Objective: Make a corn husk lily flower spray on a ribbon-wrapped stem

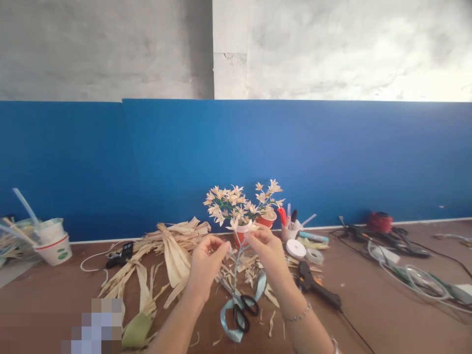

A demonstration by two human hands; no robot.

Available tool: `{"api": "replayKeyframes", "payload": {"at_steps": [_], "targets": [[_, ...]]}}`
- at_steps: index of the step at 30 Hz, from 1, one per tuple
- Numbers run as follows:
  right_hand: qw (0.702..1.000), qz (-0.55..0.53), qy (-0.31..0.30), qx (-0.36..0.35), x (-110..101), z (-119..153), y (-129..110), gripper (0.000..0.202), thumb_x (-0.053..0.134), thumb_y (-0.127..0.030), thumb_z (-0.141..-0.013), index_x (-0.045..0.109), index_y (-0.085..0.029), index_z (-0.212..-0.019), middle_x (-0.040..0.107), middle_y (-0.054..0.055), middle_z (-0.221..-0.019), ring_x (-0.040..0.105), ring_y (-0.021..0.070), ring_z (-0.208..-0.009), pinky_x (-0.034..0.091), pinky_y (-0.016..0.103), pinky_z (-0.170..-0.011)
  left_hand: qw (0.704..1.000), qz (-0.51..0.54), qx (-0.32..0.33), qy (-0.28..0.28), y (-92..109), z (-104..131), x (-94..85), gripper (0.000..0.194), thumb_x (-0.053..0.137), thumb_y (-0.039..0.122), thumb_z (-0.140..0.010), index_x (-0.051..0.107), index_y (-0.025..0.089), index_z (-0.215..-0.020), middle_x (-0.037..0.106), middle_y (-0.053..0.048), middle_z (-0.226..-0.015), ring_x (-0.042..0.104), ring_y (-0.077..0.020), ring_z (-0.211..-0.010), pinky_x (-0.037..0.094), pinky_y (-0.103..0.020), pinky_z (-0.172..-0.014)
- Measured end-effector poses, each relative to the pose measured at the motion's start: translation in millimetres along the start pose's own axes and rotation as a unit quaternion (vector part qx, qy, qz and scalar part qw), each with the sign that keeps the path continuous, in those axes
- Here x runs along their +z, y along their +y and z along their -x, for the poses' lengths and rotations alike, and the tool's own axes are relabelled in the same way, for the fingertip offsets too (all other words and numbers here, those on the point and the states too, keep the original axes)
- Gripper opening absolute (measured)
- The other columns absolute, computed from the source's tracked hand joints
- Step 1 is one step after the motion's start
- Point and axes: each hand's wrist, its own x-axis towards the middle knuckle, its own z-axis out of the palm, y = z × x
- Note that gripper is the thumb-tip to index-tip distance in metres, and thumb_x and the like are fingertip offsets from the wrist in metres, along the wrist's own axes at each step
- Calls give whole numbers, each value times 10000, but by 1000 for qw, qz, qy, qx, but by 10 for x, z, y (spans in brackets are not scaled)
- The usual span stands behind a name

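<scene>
A thin branching stem (236,269), wrapped in pale blue, stands upright between my hands. My left hand (204,265) is closed in a pinch beside its left branch; what lies between those fingertips is too small to make out. My right hand (268,250) pinches the right branch of the stem near its top, by a small pale flower. Below the stem, black-handled scissors (241,317) lie on the table with a loop of light blue ribbon (225,324). Behind, cream husk flowers (232,199) stand in a red and white paper cup (242,229).
Dry corn husks (177,246) are heaped on the left. A glue gun (315,287), white tape rolls (295,249) and a cup of pens (290,231) are on the right. Cables (416,285) lie farther right, and a blue partition (169,147) borders the table's back.
</scene>
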Motion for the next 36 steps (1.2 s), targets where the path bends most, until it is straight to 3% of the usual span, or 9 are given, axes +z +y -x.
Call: {"api": "replayKeyframes", "payload": {"at_steps": [2, 5, 9, 15, 20, 24, 27, 30, 36], "targets": [[1000, 5, 16, 1, -35, -17, -21, 234, 696, -405, -634, 668, -192, -540, 639, 68, -891, 588, 262, -938, 427, 358, -835, 997, -73, 3, -28, 14, -7, -55, 318, 664, 395, -690, 511, 162, -538, 482, 54, -441, 292, -36, -371, 169, -183, -390], [1000, 14, 26, -5, -59, -27, -33, 242, 694, -408, -635, 655, -195, -527, 632, 63, -873, 591, 255, -913, 433, 352, -816, 978, -143, -56, -138, -20, -11, -95, 314, 662, 409, -694, 582, 145, -544, 579, 6, -501, 303, -39, -360, 166, -198, -383], [1000, 12, 19, -2, -59, -24, -33, 258, 696, -423, -635, 645, -194, -527, 631, 59, -826, 605, 244, -853, 445, 338, -761, 965, -83, -103, -226, -97, -7, -53, 226, 707, 344, -650, 637, 130, -669, 670, -34, -608, 294, -24, -329, 137, -202, -371], [999, -35, 5, 34, -76, -29, -51, 308, 710, -479, -605, 616, -193, -543, 603, 25, -622, 618, 234, -710, 455, 315, -630, 960, 37, -153, -233, -150, -25, -11, 370, 752, 334, -610, 624, 110, -876, 657, -25, -607, 275, 6, -313, 51, -193, -365], [997, -48, -11, 52, -83, -35, -41, 327, 718, -502, -596, 618, -193, -555, 605, 21, -609, 622, 230, -673, 459, 317, -601, 952, 94, -181, -228, -236, -36, 18, 311, 707, 389, -671, 570, 139, -793, 623, 1, -581, 241, 10, -304, 14, -191, -350], [998, -44, -28, 47, -78, -39, -27, 325, 716, -504, -610, 631, -192, -591, 647, 45, -703, 629, 242, -747, 473, 323, -634, 953, 99, -159, -236, -260, -18, 40, 296, 712, 378, -667, 550, 140, -738, 628, -6, -587, 261, 10, -306, 36, -183, -339], [998, -55, -1, 14, -71, -35, -50, 354, 703, -486, -649, 658, -206, -861, 670, 67, -923, 612, 250, -903, 482, 339, -732, 957, 119, -140, -225, -245, -26, 32, 292, 714, 375, -672, 552, 139, -730, 641, -11, -634, 291, 13, -319, 55, -167, -337], [997, -77, 26, 0, -66, -27, -103, 457, 651, -487, -712, 575, -227, -1080, 628, 80, -1102, 566, 238, -1039, 462, 353, -844, 961, 158, -132, -184, -217, -53, 8, 289, 729, 362, -662, 571, 141, -759, 638, 0, -661, 315, 17, -338, 80, -142, -336], [988, -90, -107, 68, -79, -16, -122, 478, 643, -488, -695, 593, -213, -1083, 645, 81, -1078, 586, 256, -1035, 453, 373, -877, 926, 299, -184, -136, -153, -99, -30, 175, 675, 217, -737, 623, 108, -863, 600, 12, -656, 302, 32, -335, 141, -97, -307]]}}
